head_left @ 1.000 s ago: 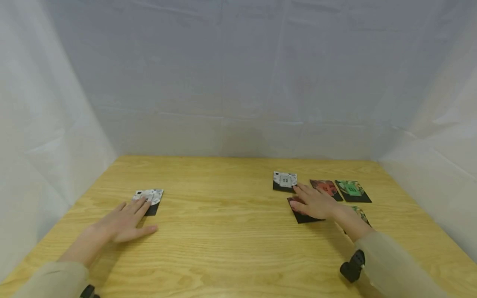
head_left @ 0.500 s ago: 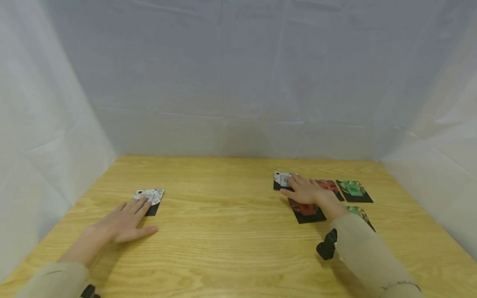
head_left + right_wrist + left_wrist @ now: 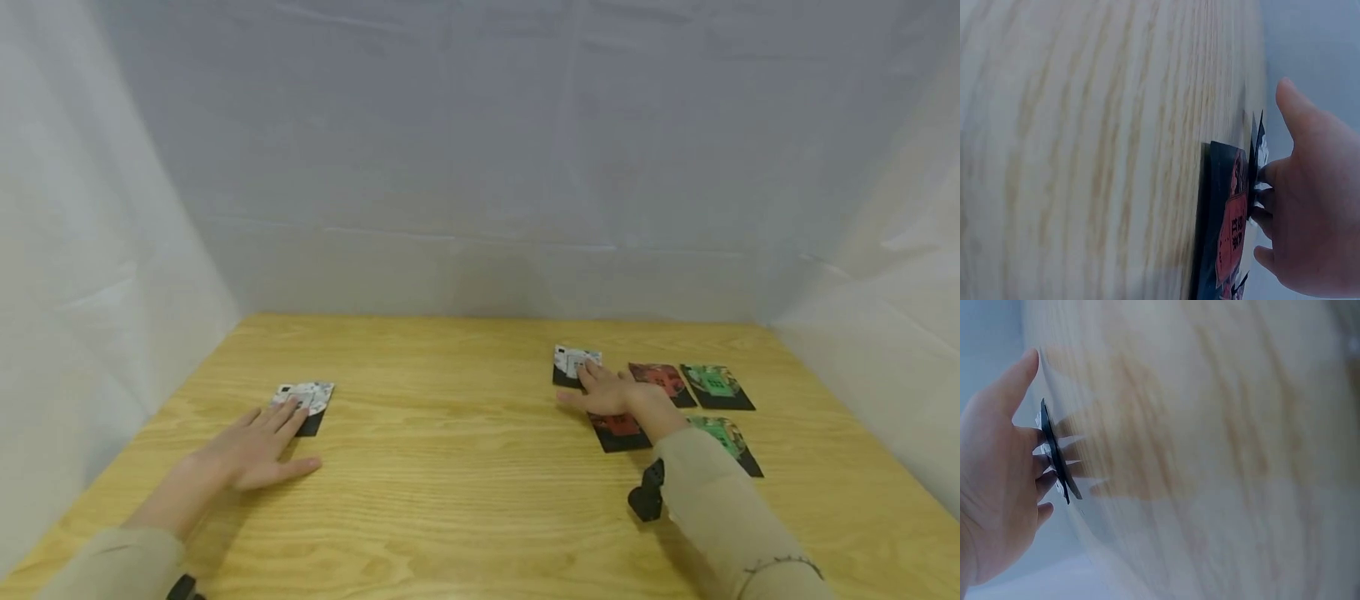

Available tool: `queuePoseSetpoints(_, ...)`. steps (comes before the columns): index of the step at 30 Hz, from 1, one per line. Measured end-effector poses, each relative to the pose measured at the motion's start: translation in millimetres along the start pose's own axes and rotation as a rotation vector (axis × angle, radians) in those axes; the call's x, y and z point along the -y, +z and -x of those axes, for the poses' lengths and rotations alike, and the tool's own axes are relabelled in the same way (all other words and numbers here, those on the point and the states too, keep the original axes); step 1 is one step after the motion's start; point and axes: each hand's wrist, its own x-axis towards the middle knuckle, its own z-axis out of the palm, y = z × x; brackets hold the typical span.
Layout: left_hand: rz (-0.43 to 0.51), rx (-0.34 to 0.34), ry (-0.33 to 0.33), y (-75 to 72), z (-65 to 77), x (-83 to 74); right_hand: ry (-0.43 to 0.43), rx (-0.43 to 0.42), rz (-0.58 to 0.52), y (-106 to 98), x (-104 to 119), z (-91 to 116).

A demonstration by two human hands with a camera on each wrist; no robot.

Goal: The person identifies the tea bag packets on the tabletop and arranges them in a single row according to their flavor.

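Note:
On the left of the table, my left hand (image 3: 251,454) lies with straight, spread fingers over a flat black-and-white sachet (image 3: 318,395). The left wrist view shows the fingertips against this sachet (image 3: 1054,453), thumb held apart. Farther right, the fingertips of my right hand (image 3: 606,395) touch the near part of another black-and-white sachet (image 3: 566,358). Its fingers are extended and the thumb points left. Beneath that palm is a red-and-black sachet (image 3: 624,437), partly hidden; its printed red label (image 3: 1233,231) shows in the right wrist view.
Right of my right hand lie a second red-and-black sachet (image 3: 667,382) and two green-and-black sachets, one at the back (image 3: 717,385) and one nearer (image 3: 738,446), partly behind the forearm. White cloth (image 3: 480,167) hangs around the wooden table (image 3: 450,483).
My right hand has moved forward and left, from over the near red sachet onto the black-and-white one, then back slightly. The left hand stays on its sachet.

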Motion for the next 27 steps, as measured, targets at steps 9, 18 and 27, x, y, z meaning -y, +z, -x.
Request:
queuePoseSetpoints(9,-0.004,0.007,-0.001,1.0,-0.8,2.8,-0.045,-0.007,0.011,4.4,16.0,2.6)
queuePoseSetpoints(18,-0.007,0.006,0.000,1.3,-1.0,5.5,-0.081,-0.022,0.102,9.8,43.4,5.1)
queuePoseSetpoints(27,-0.017,-0.015,-0.006,1.0,2.0,6.0,-0.114,-0.028,0.168,17.9,68.5,3.0)
